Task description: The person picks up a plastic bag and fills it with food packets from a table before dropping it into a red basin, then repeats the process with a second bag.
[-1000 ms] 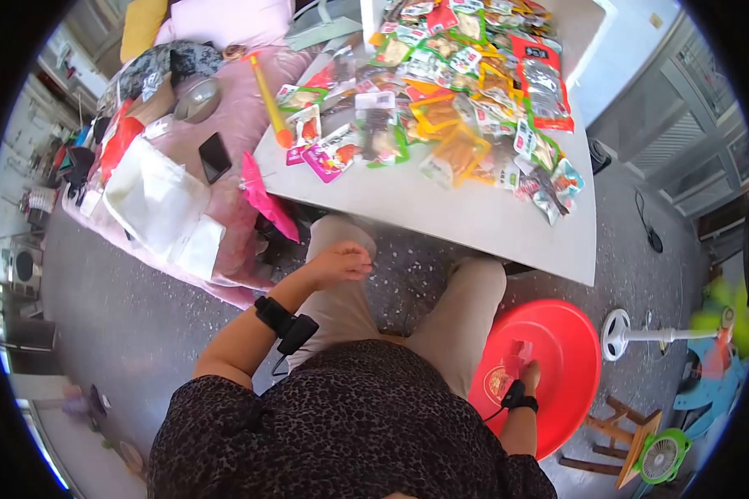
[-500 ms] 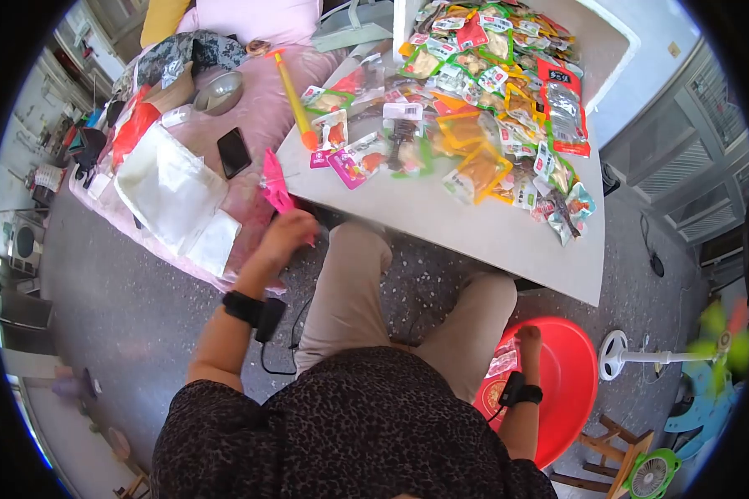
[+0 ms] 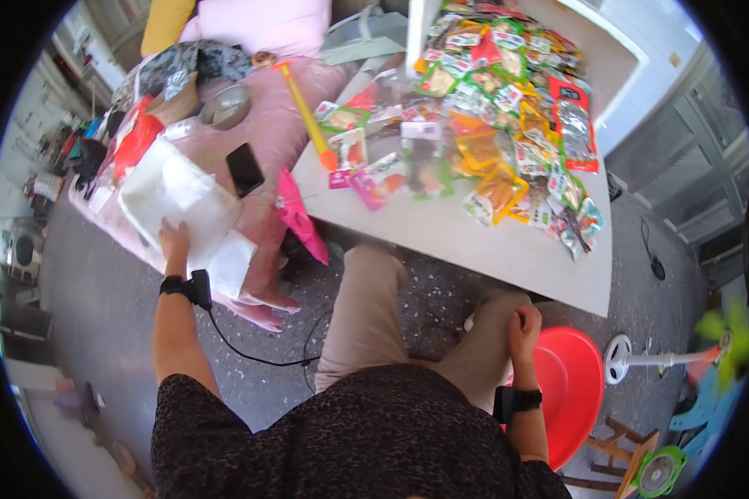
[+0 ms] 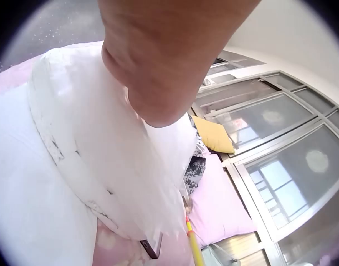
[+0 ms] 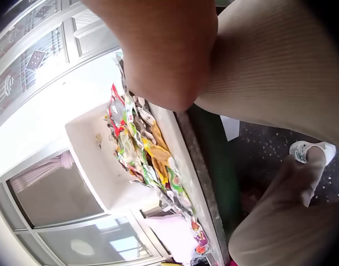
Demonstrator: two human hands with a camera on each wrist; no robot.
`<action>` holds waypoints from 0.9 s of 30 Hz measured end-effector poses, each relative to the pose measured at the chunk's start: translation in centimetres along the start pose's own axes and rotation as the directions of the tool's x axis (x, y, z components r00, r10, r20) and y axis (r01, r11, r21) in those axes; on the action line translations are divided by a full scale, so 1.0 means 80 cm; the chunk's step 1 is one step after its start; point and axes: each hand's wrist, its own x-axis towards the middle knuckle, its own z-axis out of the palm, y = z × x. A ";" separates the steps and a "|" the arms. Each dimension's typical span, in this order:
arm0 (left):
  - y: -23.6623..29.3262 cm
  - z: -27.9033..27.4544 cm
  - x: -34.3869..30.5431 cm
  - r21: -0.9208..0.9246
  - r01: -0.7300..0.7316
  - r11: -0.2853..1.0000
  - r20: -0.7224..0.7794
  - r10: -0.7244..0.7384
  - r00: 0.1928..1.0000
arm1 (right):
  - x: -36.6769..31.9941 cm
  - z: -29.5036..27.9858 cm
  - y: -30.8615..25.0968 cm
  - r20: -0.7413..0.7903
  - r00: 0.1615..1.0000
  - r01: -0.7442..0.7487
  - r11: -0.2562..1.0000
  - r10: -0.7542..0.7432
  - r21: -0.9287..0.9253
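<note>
On the bed to the left lies a stack of white, glossy plastic bags (image 3: 162,187). My left hand (image 3: 175,243) rests on their near part, fingers stretched out over the white surface. In the left wrist view the heel of that hand (image 4: 164,83) hides the fingertips, with the white plastic (image 4: 119,160) spread beneath it. My right hand (image 3: 523,331) lies at the right knee (image 3: 495,324), loosely curled with nothing visible in it, beside the red basin (image 3: 576,391). Several sealed food packets (image 3: 495,195) are heaped on the white table (image 3: 441,237).
A pink plastic bag (image 3: 298,218) hangs between bed and table. A black phone (image 3: 245,170) and a bowl (image 3: 225,106) sit on the pink bedding (image 3: 266,91). A yellow-orange stick (image 3: 308,121) lies at the table's left edge. A standing fan (image 3: 641,363) and wooden stool (image 3: 632,457) are at right.
My left hand has swung left from above the knee, past the pink bag, onto the white bags. My right hand has left the packet in the red basin and come up to the right knee.
</note>
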 end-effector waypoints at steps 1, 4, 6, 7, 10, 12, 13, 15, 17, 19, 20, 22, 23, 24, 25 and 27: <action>0.003 -0.003 0.000 0.019 -0.012 1.000 0.079 0.010 0.997 | 0.000 0.003 0.001 -0.018 0.998 0.052 0.998 -0.052 -0.027; -0.007 -0.010 0.013 0.050 -0.128 0.991 0.272 0.110 0.956 | 0.002 0.014 0.002 -0.017 0.996 0.086 0.995 -0.087 -0.053; -0.011 -0.004 0.021 0.076 -0.106 0.991 0.336 0.075 0.939 | 0.004 0.018 0.007 -0.004 0.996 0.083 0.993 -0.084 -0.080; -0.008 -0.010 0.013 0.115 -0.112 0.987 0.286 0.075 0.955 | 0.007 0.019 0.005 -0.003 0.996 0.091 0.992 -0.091 -0.083; 0.032 -0.044 -0.021 0.221 -0.142 0.965 0.138 0.113 0.984 | 0.007 0.018 0.004 -0.007 0.995 0.097 0.990 -0.099 -0.102; 0.020 -0.025 -0.011 0.041 -0.174 0.984 0.206 0.162 0.965 | 0.006 0.018 0.006 -0.004 0.994 0.108 0.988 -0.109 -0.111; 0.014 -0.017 -0.007 -0.050 -0.183 0.982 0.237 0.190 0.953 | 0.005 0.018 0.006 -0.007 0.994 0.107 0.988 -0.108 -0.110; 0.007 -0.013 -0.007 -0.094 -0.222 0.971 0.274 0.240 0.931 | 0.005 0.017 0.006 -0.013 0.994 0.106 0.989 -0.108 -0.106; 0.005 -0.013 -0.006 -0.117 -0.253 0.960 0.293 0.277 0.915 | 0.004 0.017 0.010 -0.025 0.992 0.120 0.987 -0.124 -0.109; 0.002 -0.013 -0.002 -0.117 -0.279 0.953 0.300 0.301 0.905 | 0.004 0.017 0.011 -0.023 0.992 0.119 0.987 -0.122 -0.109; 0.002 -0.014 0.000 -0.100 -0.259 0.961 0.312 0.277 0.909 | 0.005 0.016 0.010 -0.014 0.994 0.110 0.988 -0.112 -0.107; 0.008 -0.023 0.000 -0.064 -0.221 0.973 0.337 0.230 0.913 | 0.005 0.014 0.008 -0.009 0.995 0.102 0.989 -0.103 -0.104; 0.008 -0.024 0.002 -0.024 -0.229 0.973 0.364 0.222 0.905 | 0.005 0.014 0.007 -0.012 0.995 0.102 0.990 -0.104 -0.100; 0.008 -0.025 0.005 0.017 -0.238 0.971 0.391 0.213 0.896 | 0.004 0.015 0.006 -0.015 0.995 0.101 0.990 -0.103 -0.096; 0.008 -0.026 0.006 0.058 -0.248 0.967 0.418 0.202 0.886 | 0.003 0.016 0.007 -0.018 0.994 0.108 0.990 -0.110 -0.096; 0.004 -0.023 0.001 -0.105 -0.218 0.970 0.278 0.239 0.930 | 0.004 0.015 0.010 -0.025 0.992 0.123 0.988 -0.126 -0.097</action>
